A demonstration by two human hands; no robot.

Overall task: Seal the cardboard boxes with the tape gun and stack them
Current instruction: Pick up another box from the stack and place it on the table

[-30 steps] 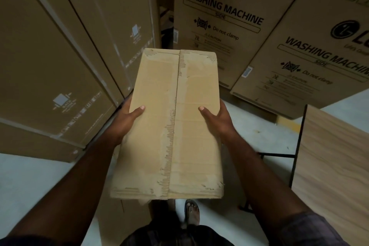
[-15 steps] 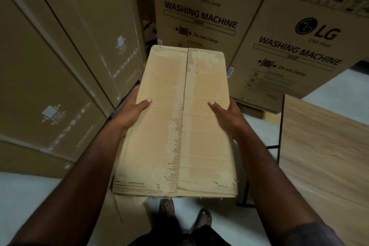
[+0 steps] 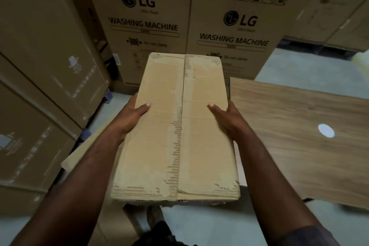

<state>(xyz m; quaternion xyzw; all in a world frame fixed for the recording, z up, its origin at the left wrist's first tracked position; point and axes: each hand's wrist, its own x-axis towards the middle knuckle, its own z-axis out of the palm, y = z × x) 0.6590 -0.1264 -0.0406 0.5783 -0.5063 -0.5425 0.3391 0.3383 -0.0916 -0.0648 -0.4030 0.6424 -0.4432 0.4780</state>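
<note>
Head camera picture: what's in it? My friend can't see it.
A person holds a long cardboard box in front of them, left hand and right hand gripping its sides, thumbs on top. Its top flaps are closed, the middle seam scuffed. Tall LG washing machine boxes stand behind; a wooden table is on the right.

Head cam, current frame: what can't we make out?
Fingers of left hand and right hand: head view, hidden by the cardboard box; only thumbs show.
Box underside: hidden by its own top.
Small print on the LG carton: blurred, partly behind the box.
Right part of the table: cut by frame edge.
No tape gun in view.
</note>
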